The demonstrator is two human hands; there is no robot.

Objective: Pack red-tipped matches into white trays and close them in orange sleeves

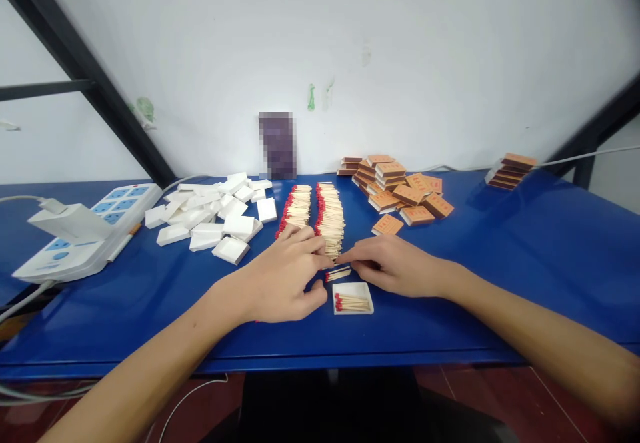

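Two long rows of red-tipped matches lie on the blue table, heads to the left. My left hand reaches over their near end; its index fingertip touches the matches and its thumb is apart below. From the right, my right hand has its index finger stretched to the same near end, with the thumb apart under it. Both hands are open. A few loose matches lie just below the fingertips. Closer to me sits a white matchbox tray with several matches in it. My left hand hides part of the left row.
White matchbox trays are heaped at left, beside a power strip with a plugged-in adapter. Orange matchboxes are piled right of the rows. More are stacked at far right. A dark pixelated object leans on the wall.
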